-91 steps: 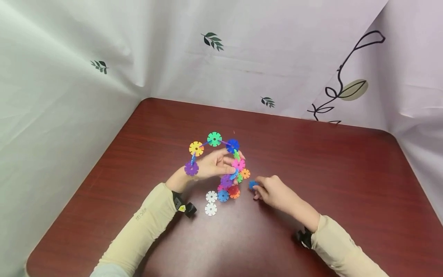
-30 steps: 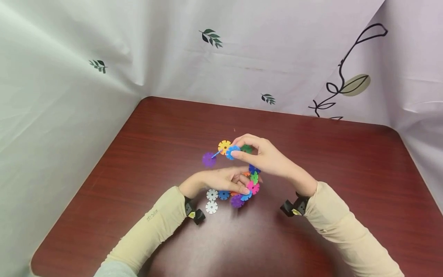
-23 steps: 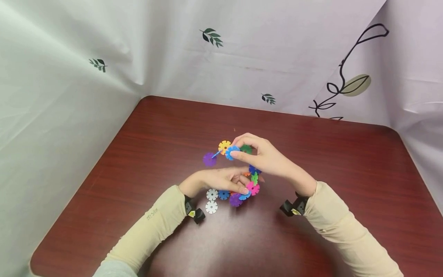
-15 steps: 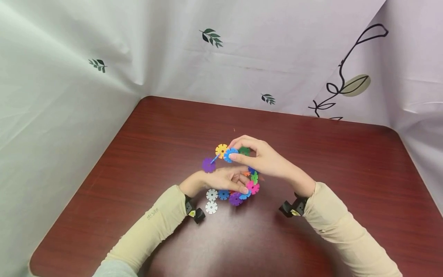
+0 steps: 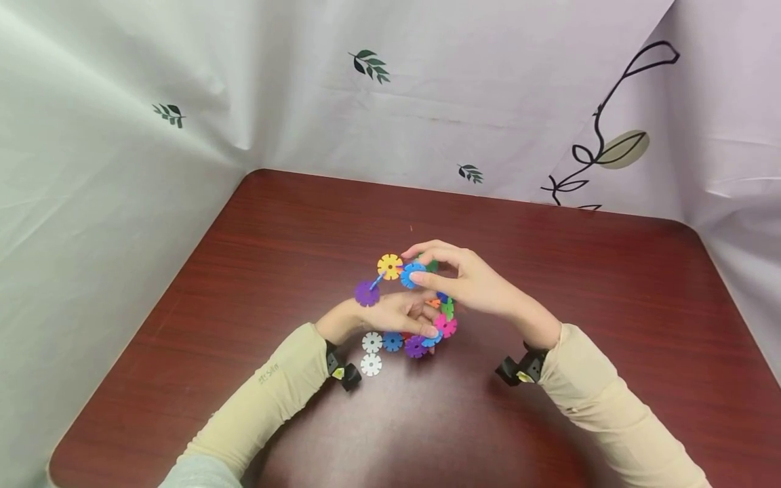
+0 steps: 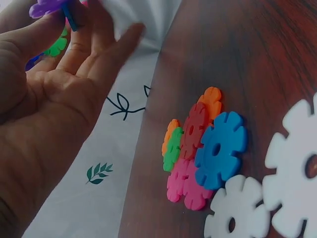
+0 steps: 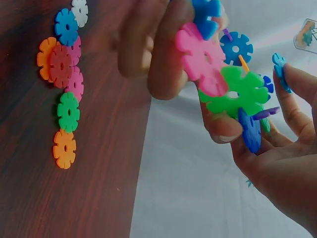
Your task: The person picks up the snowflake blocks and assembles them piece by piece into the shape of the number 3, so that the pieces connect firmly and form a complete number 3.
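My left hand (image 5: 393, 315) holds a curved chain of slotted snowflake discs above the table, thumb pinching it by a light blue disc (image 5: 432, 338). Near that pinch sit a pink disc (image 5: 445, 326) and a purple disc (image 5: 417, 347). The chain arcs up through green and dark blue to a yellow disc (image 5: 390, 267), ending in another purple disc (image 5: 367, 293) over the left wrist. Between thumb and fingers, my right hand (image 5: 482, 281) pinches a separate-looking light blue disc (image 5: 411, 276) close beside the yellow one. Right fingers partly cover a green disc (image 5: 432, 263).
Loose discs lie on the brown table (image 5: 293, 224) beneath the left hand: two white discs, one a front white disc (image 5: 371, 364), a blue disc (image 6: 220, 148), a red disc (image 6: 193, 130), and several orange, pink and green ones. A white curtain (image 5: 415, 122) hangs behind the table.
The right hand has lifted a blue disc from near the tabletop up to the chain's far side. The chain has turned and its top shifted right; lately the pinched blue disc has edged slightly right.
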Motion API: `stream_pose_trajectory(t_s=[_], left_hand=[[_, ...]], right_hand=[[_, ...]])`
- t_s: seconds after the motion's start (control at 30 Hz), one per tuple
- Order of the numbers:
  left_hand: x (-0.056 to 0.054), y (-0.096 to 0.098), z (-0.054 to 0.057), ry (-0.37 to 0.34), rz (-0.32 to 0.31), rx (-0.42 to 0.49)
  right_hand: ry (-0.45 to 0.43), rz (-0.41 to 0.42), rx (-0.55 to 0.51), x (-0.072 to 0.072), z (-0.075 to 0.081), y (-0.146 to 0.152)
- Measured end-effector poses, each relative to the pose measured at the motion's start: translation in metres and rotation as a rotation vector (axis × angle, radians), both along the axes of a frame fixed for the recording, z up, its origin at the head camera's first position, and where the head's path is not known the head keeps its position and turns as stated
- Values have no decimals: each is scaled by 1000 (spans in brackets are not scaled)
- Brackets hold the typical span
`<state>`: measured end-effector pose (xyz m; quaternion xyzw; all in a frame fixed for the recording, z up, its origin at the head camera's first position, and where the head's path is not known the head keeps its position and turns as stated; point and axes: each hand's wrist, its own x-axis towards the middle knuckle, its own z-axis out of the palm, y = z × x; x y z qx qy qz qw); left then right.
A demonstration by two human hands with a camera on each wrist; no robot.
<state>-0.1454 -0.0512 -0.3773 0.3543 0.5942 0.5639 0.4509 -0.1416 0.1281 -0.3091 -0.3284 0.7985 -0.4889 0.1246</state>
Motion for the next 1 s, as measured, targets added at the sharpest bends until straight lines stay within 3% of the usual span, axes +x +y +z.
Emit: stream_pose_trajectory(t_s=[0.13,0.27,0.4,0.5,0.57,0.7,0.77,0.83,1.0], left_hand=[[-2,2,-2,-92,-28,63],[-4,0,-1,-75,39,68],[-9,-6,2,-59,120,110],[-12,-8,3,-68,158,197],[-14,-8,4,-51,202,232],[-12,-4,8,-27,306,256],[-10,-1,11,-20,357,269],[-8,2,13,-15,395,292],[0,9,17,14,493,289]], right_hand=[[-22,-26,-15,0,-3,5],[-5,-116,-63,7,-10,13],[76,-304,-124,26,-21,21],[133,-471,-157,47,-26,21],[189,-522,-164,63,-24,16],[116,-495,-136,87,-18,2],[16,-467,-101,92,-22,-1],[-49,-454,-105,94,-28,-3],[-112,-476,-197,89,-48,-6]])
